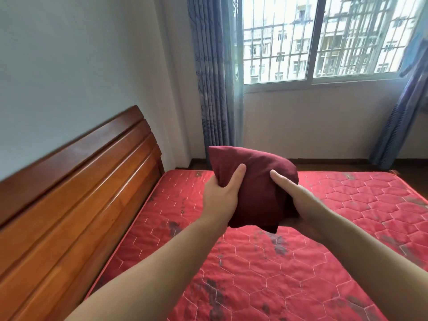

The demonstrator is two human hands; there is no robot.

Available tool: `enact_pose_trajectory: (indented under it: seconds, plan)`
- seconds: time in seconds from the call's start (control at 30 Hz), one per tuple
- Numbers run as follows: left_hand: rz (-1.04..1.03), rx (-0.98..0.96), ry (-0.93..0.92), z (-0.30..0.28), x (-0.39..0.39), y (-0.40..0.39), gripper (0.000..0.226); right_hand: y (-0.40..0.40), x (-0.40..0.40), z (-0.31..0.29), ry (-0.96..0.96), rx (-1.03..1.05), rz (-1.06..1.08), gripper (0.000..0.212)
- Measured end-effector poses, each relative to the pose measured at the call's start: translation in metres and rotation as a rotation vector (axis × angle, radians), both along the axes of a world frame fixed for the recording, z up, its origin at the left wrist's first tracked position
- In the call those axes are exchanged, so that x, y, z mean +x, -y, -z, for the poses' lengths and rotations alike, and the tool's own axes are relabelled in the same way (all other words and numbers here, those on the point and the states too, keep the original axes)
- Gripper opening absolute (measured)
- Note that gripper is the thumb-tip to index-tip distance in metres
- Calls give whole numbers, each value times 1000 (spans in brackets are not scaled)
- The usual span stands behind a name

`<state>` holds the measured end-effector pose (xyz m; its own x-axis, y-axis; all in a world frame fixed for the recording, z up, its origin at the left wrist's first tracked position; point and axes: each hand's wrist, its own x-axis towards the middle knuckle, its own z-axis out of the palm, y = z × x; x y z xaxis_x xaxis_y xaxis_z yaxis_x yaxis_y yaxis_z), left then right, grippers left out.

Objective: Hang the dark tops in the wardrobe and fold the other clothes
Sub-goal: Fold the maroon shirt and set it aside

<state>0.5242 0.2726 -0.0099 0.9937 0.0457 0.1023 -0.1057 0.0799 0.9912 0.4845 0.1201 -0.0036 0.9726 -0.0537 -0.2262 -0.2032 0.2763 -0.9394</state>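
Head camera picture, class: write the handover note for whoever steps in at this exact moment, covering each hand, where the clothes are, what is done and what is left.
Left hand: grips the left side of the folded maroon garment, thumb on top.
Right hand: holds the right side, thumb on top, fingers underneath.
The garment is a compact bundle, held in the air above the red mattress, not touching it.
Done: this piece looks folded.
Left: set it down. No dark tops, wardrobe or other clothes are in view, so their status cannot be judged.
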Motion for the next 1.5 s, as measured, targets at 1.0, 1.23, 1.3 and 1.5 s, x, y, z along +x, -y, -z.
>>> enact_pose_trajectory:
  seconds: [1.0, 1.23, 1.3, 1.5]
  plan:
    - [-887, 355, -14, -38, -299, -330, 61, -352, -165, -35, 586, -441, -142, 56]
    - [-1293, 391, -116, -46, -478, -440, 60, -505, -302, -44, 599, -332, -594, 56]
    - [-1398, 362, -160, -43, -522, -453, 61, -534, -336, -43, 610, -308, -711, 56]
    - [-1701, 317, -275, -35, -626, -457, 55, -594, -424, -31, 554, -196, -1136, 55]
